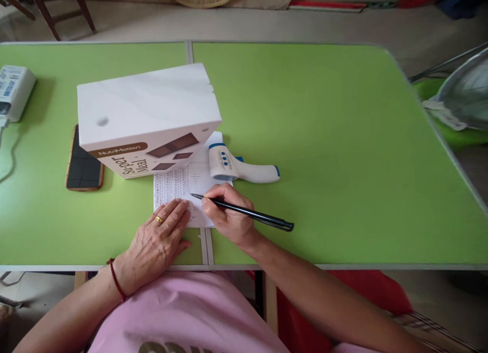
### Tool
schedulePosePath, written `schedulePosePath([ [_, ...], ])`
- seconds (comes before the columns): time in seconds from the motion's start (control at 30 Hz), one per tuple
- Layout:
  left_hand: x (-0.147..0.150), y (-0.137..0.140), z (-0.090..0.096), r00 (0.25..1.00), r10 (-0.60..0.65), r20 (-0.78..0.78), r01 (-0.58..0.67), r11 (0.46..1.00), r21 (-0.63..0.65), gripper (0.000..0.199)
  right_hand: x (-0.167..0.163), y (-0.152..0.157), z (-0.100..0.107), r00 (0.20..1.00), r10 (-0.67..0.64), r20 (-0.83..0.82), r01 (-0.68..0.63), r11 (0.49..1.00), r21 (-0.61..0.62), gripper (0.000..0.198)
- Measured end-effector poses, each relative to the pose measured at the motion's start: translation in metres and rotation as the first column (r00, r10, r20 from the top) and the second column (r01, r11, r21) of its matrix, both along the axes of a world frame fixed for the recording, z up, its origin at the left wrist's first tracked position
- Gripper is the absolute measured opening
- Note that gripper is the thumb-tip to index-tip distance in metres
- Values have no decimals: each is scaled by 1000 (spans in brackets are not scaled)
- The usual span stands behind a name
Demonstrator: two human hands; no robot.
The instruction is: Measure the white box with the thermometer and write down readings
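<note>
A black pen [253, 213] is pinched in my right hand [231, 216], its tip at the sheet of paper [204, 218]. Small handwriting in columns fills the paper's left part. My left hand [158, 236] lies flat with fingers stretched out, the fingertips over the paper's lower left corner. Beyond the hands a white box [148, 106] marked "NutriMotion" stands upright and hides part of the paper. A white and blue infrared thermometer [244, 167] lies on its side at the paper's upper right, its head overlapping the sheet.
Left of the box lies a phone [84, 165], partly hidden by it. A white power bank [17, 91] with a cable sits at the far left of the green table [324, 139]. Two tabletop halves meet at a metal seam. Beyond the right edge is a clear plastic-like cover [467, 94].
</note>
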State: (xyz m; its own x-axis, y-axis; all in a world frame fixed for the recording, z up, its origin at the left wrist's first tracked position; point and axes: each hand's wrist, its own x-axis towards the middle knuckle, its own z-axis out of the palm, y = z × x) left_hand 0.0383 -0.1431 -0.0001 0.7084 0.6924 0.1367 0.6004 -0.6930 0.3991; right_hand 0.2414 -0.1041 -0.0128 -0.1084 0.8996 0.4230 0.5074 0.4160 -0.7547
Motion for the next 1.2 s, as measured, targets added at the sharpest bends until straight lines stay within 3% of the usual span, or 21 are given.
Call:
schedulePosePath([
  [1.2, -1, -1, 0, 1000, 2, -23, -2, 1000, 3, 50, -1, 0, 2, 999, 33, 24, -32, 999, -20, 12],
])
